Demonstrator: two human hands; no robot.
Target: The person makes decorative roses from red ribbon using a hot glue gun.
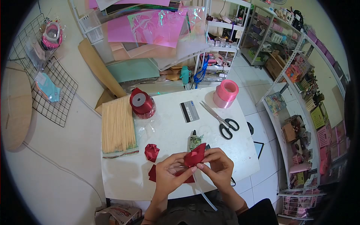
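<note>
Both hands meet near the table's front edge around a folded piece of dark red ribbon. My left hand pinches its left side, and my right hand pinches the right, thumbs close together at the bottom. A narrow whitish strip hangs down from beneath the fingers; whether it is attached to the ribbon is hidden. More red ribbon lies partly covered by my left hand. Farther left sits a folded red ribbon piece. Just beyond the ribbon in my hands is a small green-patterned item, partly hidden.
On the white table are a bundle of thin wooden sticks, a red ribbon roll, a card, black-handled scissors and pink ribbon rolls. Loaded shelves stand at the right.
</note>
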